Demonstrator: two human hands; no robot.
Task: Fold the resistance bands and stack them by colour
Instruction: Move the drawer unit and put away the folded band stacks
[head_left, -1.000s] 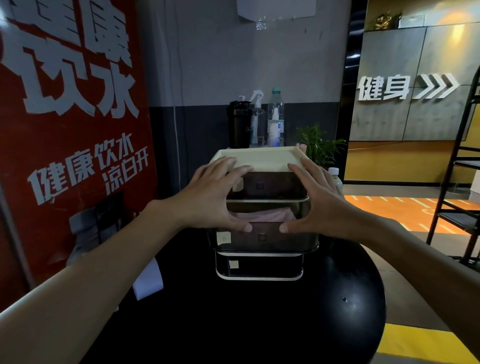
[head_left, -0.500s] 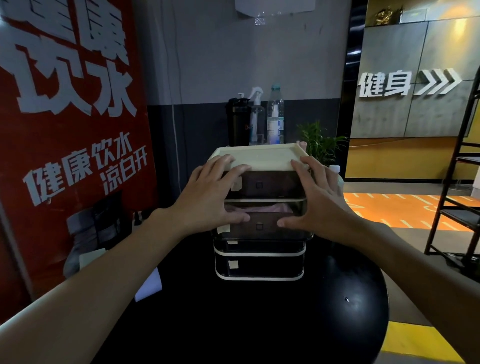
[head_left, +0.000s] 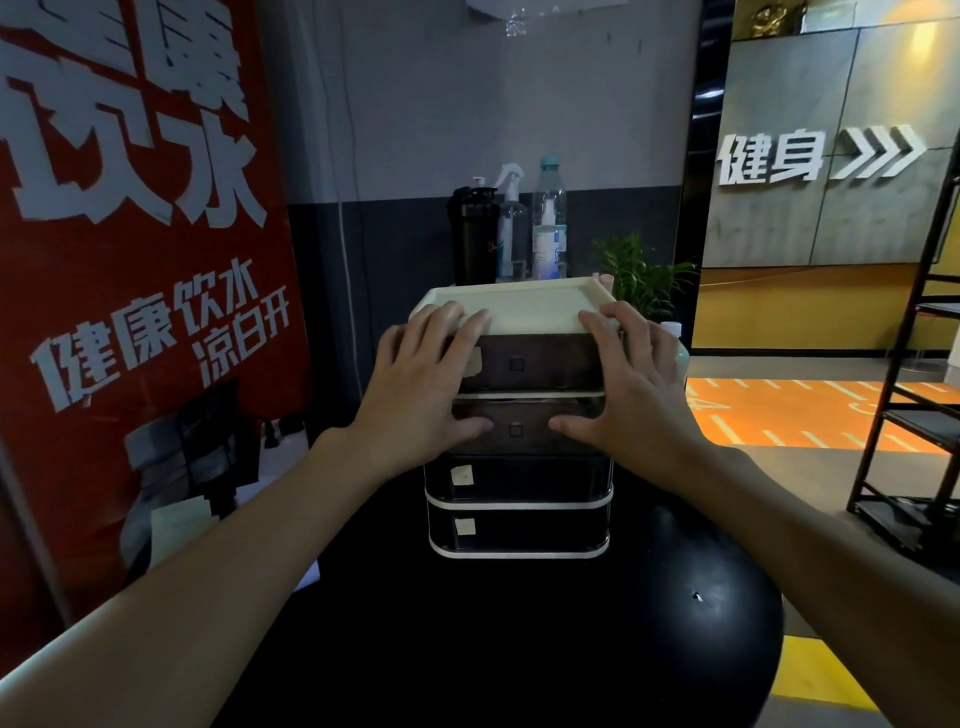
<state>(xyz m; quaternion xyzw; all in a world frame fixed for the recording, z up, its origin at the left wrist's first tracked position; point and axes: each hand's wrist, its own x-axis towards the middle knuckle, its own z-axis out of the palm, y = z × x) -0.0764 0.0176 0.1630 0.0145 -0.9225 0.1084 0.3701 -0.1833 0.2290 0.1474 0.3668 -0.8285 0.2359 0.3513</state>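
Left hand (head_left: 415, 400), right hand (head_left: 634, 402) touch one apparently four-drawer cabinet (head_left: 519, 535).

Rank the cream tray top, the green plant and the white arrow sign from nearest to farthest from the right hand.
1. The cream tray top: the right hand rests its fingers on its right edge.
2. The green plant: just behind the drawers, right side.
3. The white arrow sign: far wall, upper right.

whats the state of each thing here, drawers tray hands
dark translucent top drawer: shut
second dark drawer: shut, both thumbs on its front
third dark drawer: shut
bottom dark drawer: shut
cream plastic tray top: empty
left hand: open, fingers on tray edge
right hand: open, fingers on tray edge
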